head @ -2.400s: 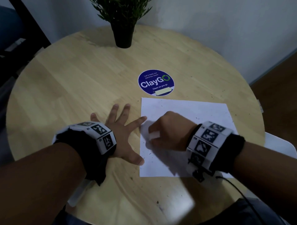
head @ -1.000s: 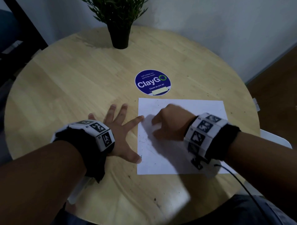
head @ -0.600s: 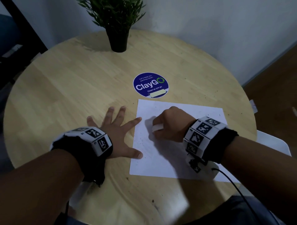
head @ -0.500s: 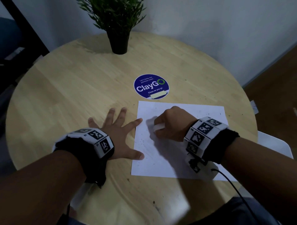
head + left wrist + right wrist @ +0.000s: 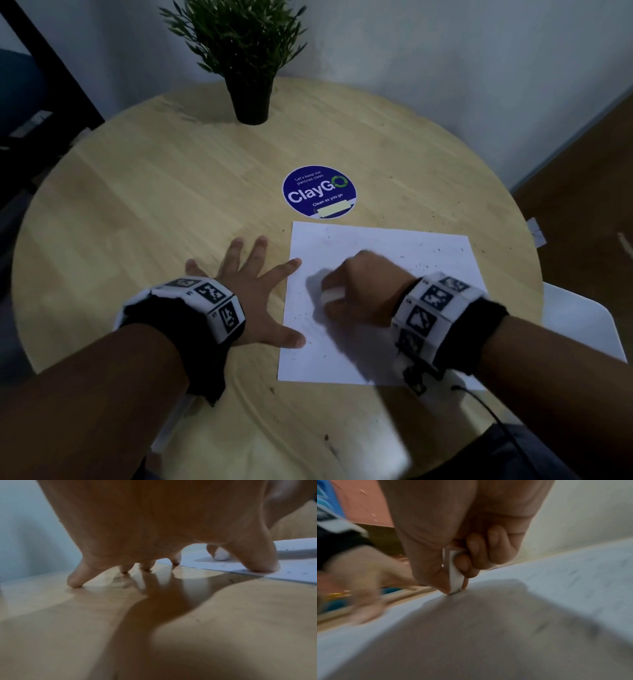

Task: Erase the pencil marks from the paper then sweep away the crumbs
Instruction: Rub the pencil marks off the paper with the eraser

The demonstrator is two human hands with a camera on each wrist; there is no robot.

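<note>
Erasing underway: right hand (image 5: 364, 289) pinches eraser (image 5: 453, 573) on paper (image 5: 383, 246); left hand (image 5: 255, 291) spread, pinning left edge. Crumbs (image 5: 426, 265) unswept.

Left side: bare table (image 5: 144, 212) is left free.
Far edge: blocked by the potted plant (image 5: 248, 68).
Near paper (image 5: 394, 246): the left hand (image 5: 253, 294) is spread at its edge.

Both forearms are bare. Behind each grip sits a black fabric wrist cuff (image 5: 185, 339) ringed by a white band (image 5: 435, 315) of square black-and-white coded markers. A thin black cable (image 5: 486, 411) trails from the right band's underside.
</note>
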